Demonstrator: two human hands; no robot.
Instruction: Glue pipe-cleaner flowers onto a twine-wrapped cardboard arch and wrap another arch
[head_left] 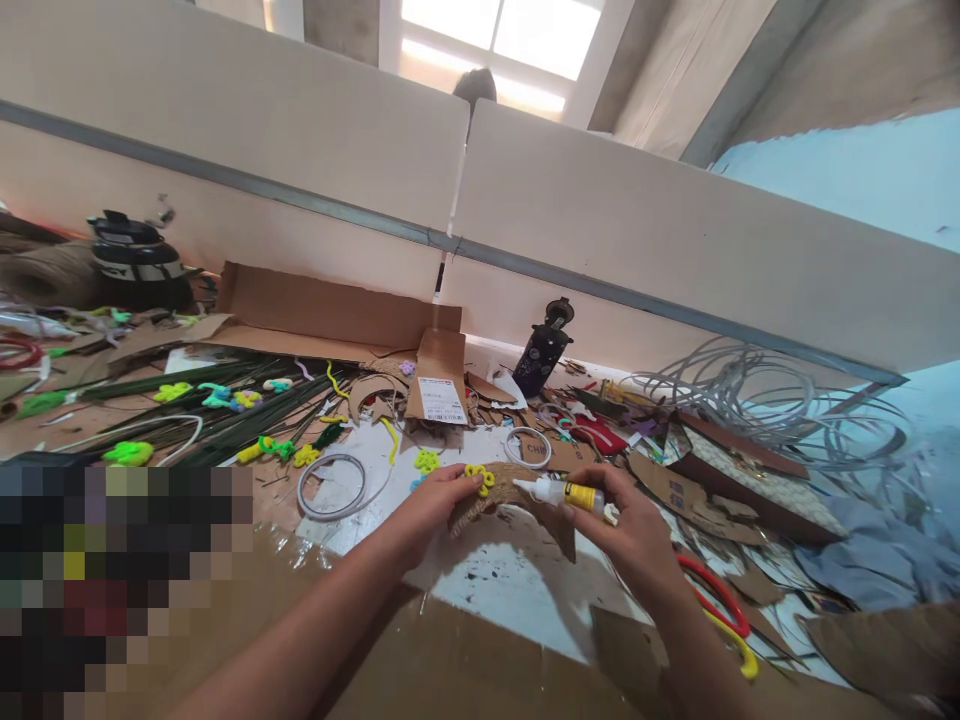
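My left hand [431, 503] is closed on the left end of a curved cardboard piece wrapped in jute twine [510, 497], and its fingers press a small yellow pipe-cleaner flower [478, 477] onto it. My right hand [634, 527] grips a small white glue bottle with a yellow label [564, 492], with the nozzle pointing left toward the flower. Both hands hover just above a white sheet [495, 580] on the cluttered table.
Green wire stems [225, 400] and pipe-cleaner flowers lie at left. A black glue gun [541, 355] stands at the back, beside a cardboard box flap [442, 385]. White rings [330, 487], coiled grey cane [757, 390] and red-yellow scissors [720, 605] lie around. A partition wall [600, 220] bounds the far side.
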